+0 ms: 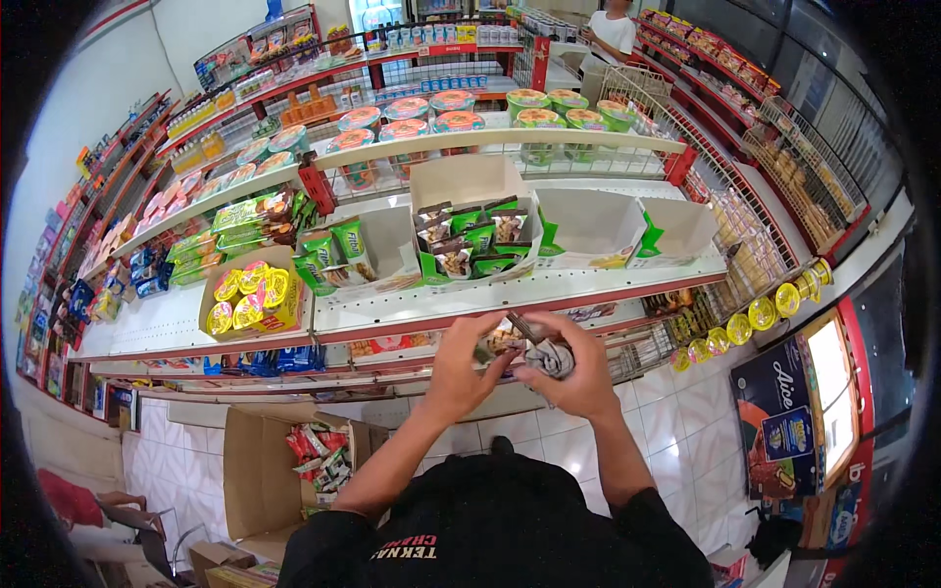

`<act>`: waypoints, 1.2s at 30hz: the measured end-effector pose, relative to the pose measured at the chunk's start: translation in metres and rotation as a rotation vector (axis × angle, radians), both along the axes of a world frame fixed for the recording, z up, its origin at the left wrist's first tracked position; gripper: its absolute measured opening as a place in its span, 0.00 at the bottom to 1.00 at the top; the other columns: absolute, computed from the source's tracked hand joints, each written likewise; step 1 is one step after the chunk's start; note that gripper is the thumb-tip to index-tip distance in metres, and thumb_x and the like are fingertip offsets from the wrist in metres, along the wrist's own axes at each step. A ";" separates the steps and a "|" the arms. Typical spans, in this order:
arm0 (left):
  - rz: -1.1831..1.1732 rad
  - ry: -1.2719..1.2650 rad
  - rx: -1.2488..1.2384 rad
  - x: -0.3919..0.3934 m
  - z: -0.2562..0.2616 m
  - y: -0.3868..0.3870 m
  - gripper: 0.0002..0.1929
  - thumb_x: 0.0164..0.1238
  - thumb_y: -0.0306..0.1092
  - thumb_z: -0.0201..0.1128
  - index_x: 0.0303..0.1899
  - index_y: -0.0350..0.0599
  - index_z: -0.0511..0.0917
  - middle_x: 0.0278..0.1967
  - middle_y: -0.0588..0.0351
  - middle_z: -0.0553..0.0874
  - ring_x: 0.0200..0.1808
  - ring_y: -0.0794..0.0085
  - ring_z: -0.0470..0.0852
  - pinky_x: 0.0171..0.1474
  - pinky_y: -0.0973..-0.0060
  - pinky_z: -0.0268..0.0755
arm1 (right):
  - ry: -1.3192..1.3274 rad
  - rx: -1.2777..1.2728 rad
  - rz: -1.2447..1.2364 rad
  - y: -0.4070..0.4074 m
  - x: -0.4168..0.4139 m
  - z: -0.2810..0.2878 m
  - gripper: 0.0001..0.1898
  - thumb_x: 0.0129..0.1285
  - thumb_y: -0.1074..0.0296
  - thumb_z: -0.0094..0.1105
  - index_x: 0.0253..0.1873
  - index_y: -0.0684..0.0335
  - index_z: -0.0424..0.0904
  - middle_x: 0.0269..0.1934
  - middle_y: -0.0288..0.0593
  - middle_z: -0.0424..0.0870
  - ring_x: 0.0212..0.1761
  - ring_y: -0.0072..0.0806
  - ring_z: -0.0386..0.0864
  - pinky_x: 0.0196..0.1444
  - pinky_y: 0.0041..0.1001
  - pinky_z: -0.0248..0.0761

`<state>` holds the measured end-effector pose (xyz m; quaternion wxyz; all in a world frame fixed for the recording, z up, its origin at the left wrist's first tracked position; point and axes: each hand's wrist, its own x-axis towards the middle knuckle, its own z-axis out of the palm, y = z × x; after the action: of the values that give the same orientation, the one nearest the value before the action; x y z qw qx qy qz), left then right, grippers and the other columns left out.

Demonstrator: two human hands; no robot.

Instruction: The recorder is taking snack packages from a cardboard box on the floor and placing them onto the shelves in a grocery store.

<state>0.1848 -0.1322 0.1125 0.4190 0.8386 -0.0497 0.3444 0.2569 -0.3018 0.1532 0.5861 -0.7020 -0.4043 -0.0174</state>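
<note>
In front of the shelf edge, my left hand (463, 371) grips a small brown snack packet (503, 334) by its left side. My right hand (584, 371) holds a bunched grey cloth (551, 358) against the packet's right side. Fingers cover part of both. Just beyond my hands, a white display box (478, 273) on the shelf holds several green-and-brown snack bar packets (479, 237). Left of it, another display box (390, 239) has a few similar packets. Two more white display boxes (588, 224) (680, 228) stand to the right.
A yellow box (290, 312) of round tubs sits left on the white shelf (367, 312). Noodle cups (404, 128) line the tier behind. A cardboard carton (257, 470) with packets stands on the floor at left, an ice-cream freezer (779, 426) at right. A person (612, 33) stands far back.
</note>
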 end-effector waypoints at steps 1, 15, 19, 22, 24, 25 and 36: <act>-0.002 -0.028 0.014 0.006 0.006 -0.003 0.26 0.53 0.27 0.73 0.56 0.37 0.75 0.43 0.43 0.80 0.47 0.50 0.79 0.49 0.65 0.72 | -0.075 -0.024 -0.043 0.004 0.005 0.008 0.22 0.52 0.64 0.74 0.50 0.67 0.78 0.38 0.47 0.83 0.39 0.32 0.82 0.44 0.29 0.75; 0.255 -0.110 0.692 0.090 0.074 0.063 0.06 0.60 0.36 0.68 0.38 0.53 0.83 0.45 0.63 0.82 0.53 0.65 0.78 0.70 0.48 0.56 | -0.388 -0.105 -0.130 0.007 0.081 0.052 0.14 0.57 0.71 0.69 0.49 0.62 0.82 0.41 0.48 0.85 0.40 0.42 0.84 0.44 0.32 0.75; 0.225 -0.053 0.608 0.100 0.074 0.070 0.05 0.61 0.30 0.66 0.39 0.48 0.84 0.43 0.59 0.84 0.48 0.62 0.81 0.57 0.61 0.68 | -0.475 -0.106 -0.137 0.022 0.089 0.048 0.16 0.54 0.71 0.69 0.49 0.58 0.82 0.42 0.45 0.85 0.41 0.43 0.83 0.43 0.34 0.76; 0.230 -0.039 0.593 0.101 0.074 0.068 0.06 0.62 0.29 0.65 0.40 0.47 0.84 0.42 0.59 0.84 0.47 0.61 0.81 0.52 0.64 0.70 | -0.573 -0.167 -0.160 0.040 0.097 0.038 0.19 0.51 0.71 0.70 0.51 0.55 0.81 0.42 0.42 0.85 0.41 0.42 0.83 0.42 0.35 0.77; 0.224 -0.032 0.582 0.100 0.075 0.065 0.06 0.62 0.29 0.64 0.40 0.47 0.84 0.43 0.59 0.84 0.47 0.61 0.81 0.52 0.64 0.70 | -0.599 -0.228 -0.175 0.049 0.101 0.030 0.21 0.50 0.71 0.70 0.51 0.53 0.81 0.42 0.40 0.85 0.41 0.42 0.83 0.41 0.35 0.77; 0.230 -0.035 0.574 0.100 0.076 0.064 0.07 0.62 0.29 0.65 0.41 0.47 0.84 0.43 0.58 0.84 0.48 0.60 0.80 0.53 0.63 0.70 | -0.590 -0.309 -0.196 0.052 0.102 0.026 0.22 0.49 0.71 0.70 0.52 0.52 0.80 0.41 0.39 0.84 0.41 0.42 0.83 0.41 0.36 0.77; 0.583 -0.631 0.427 -0.031 0.103 0.062 0.11 0.64 0.29 0.59 0.46 0.38 0.82 0.34 0.51 0.83 0.38 0.65 0.81 0.47 0.61 0.74 | -0.477 -0.369 -0.193 0.049 0.105 0.016 0.28 0.47 0.69 0.72 0.57 0.50 0.77 0.45 0.38 0.81 0.42 0.42 0.82 0.41 0.37 0.77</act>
<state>0.1535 -0.0703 0.2157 0.0878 0.7393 -0.0068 0.6676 0.3623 -0.2526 0.1689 0.3330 -0.8077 -0.4583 -0.1636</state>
